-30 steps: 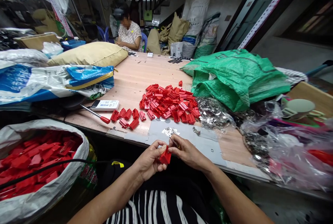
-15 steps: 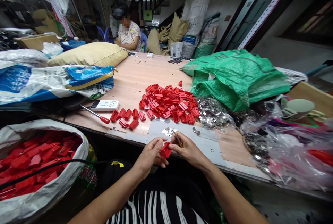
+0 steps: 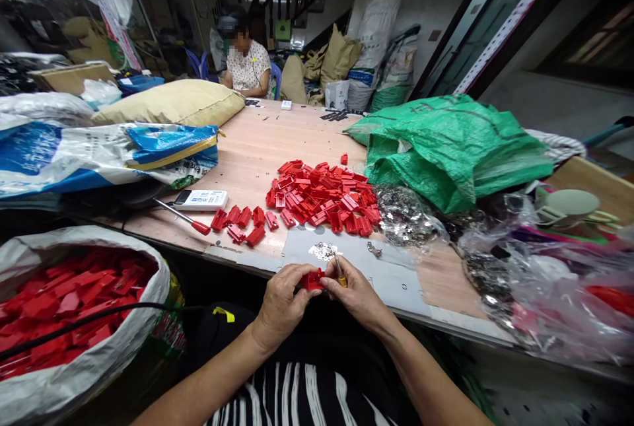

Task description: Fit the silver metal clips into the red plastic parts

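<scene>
My left hand (image 3: 283, 300) is closed around a red plastic housing (image 3: 313, 279), held just off the table's front edge. The housing's hollow side faces up towards me. My right hand (image 3: 357, 290) touches the housing's right end with thumb and fingertips. Tucked in that same hand is a small yellow-handled tool with a thin metal shaft (image 3: 341, 278), its shaft pointing up and away; its exact kind is unclear. Just beyond my hands, small shiny metal pieces (image 3: 324, 251) lie on a grey sheet (image 3: 391, 274). Behind them is a heap of red housings (image 3: 321, 195).
An open sack (image 3: 158, 281) of red parts stands at my left. A red-handled tool (image 3: 198, 226) and a white device (image 3: 202, 199) lie on the table. At right are a green sack (image 3: 446, 148) and plastic bags of metal pieces (image 3: 409, 218). A person (image 3: 250, 69) sits across the table.
The red housing has turned from tilted to roughly level, showing its hollow side. My left fingers have closed in around it, and the yellow handle in my right hand shows more.
</scene>
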